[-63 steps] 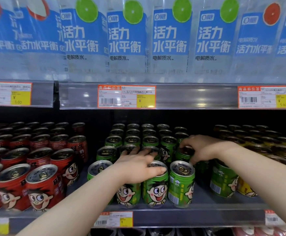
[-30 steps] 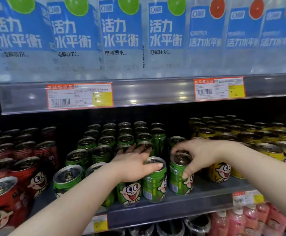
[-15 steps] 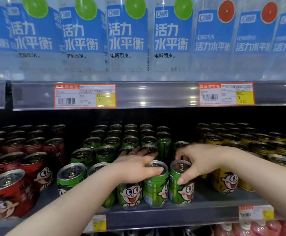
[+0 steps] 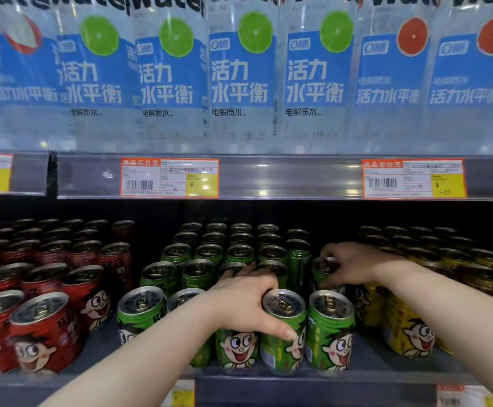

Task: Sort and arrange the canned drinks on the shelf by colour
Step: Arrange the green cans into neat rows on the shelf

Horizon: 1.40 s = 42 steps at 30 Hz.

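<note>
Green cans (image 4: pixel 330 333) look set in front: right hand (image 4: pixel 353 264) has shifted back, pinching a rear can (image 4: pixel 319 274). Left hand (image 4: pixel 245 306) still clasps a front can (image 4: pixel 277 349).

left hand (image 4: pixel 246 302) grips front green can (image 4: pixel 279 346); right hand (image 4: pixel 353 265) grips rear green can (image 4: pixel 323 271).
</note>
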Motion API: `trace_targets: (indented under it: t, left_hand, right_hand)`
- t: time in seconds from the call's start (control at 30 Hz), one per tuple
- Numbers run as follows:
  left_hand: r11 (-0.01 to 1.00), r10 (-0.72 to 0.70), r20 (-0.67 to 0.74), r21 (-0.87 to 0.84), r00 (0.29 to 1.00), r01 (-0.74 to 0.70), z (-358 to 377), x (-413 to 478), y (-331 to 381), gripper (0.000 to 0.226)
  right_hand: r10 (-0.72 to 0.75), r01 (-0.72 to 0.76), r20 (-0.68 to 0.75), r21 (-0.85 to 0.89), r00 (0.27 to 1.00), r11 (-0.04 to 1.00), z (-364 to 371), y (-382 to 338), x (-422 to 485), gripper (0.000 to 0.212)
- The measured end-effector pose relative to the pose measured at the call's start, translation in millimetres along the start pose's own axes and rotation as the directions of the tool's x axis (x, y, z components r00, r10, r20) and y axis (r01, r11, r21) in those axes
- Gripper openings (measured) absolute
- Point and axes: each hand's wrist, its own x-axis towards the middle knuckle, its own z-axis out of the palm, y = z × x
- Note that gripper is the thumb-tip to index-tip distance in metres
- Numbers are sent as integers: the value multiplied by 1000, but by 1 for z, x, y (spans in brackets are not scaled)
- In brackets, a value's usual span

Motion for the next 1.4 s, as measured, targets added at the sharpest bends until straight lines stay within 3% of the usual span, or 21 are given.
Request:
trace_targets:
  t: [0.4,0.53,0.63,0.7,0.77,0.83,0.97,1.03,1.1,1.2,1.3,1.4]
  left_hand:
    - [996,33,66,-80,997,-27,-5,0,-4,69]
    - [994,20,113,-110,993,-8,-5,0,-7,73]
    - [999,22,126,-52,992,-16,-5,0,-7,75]
    - [1000,27,106,8,994,-28,-3,0,-4,76]
    - [999,32,50,41,998,-34,-2,-1,-2,74]
    - [999,43,33,14,999,-43,-2,0,-3,71]
    - [993,58,103,-111,993,-46,-3,4,-9,76]
    - [990,71,67,-128,995,-62,-2,5,-11,82]
    - [947,84,-50,-306,995,-95,-4,2,-15,80]
    - [833,29,-278,-525,960,-177,-17,-13,-30,55]
    - [884,-69,-345,-457,936,-103,-28,-38,-62,32]
    - [937,-138,-372,-350,918,0,-31,-64,-105,34]
  right_hand:
    - [-149,111,148,241,978,964,3,-11,6,63]
    - [-144,100,190,222,971,970,0,-14,4,70]
    - [-161,137,106,209,981,968,-4,-20,-3,69]
    - [-194,193,-17,212,981,958,-9,-27,-14,55]
    - [-250,256,-54,175,967,951,-14,-34,-26,40]
    - [-319,311,36,143,947,940,-15,-42,-38,38]
    - [-348,328,168,136,922,935,-4,-54,-49,63]
    - [-329,308,168,137,930,941,1,-59,-50,72]
    - [-325,316,148,82,934,945,4,-64,-51,72]
    - [-371,368,76,57,925,928,8,-78,-54,72]
    - [-442,440,7,64,897,896,15,-101,-53,67]
    - [-491,492,-33,81,871,867,27,-129,-49,65]
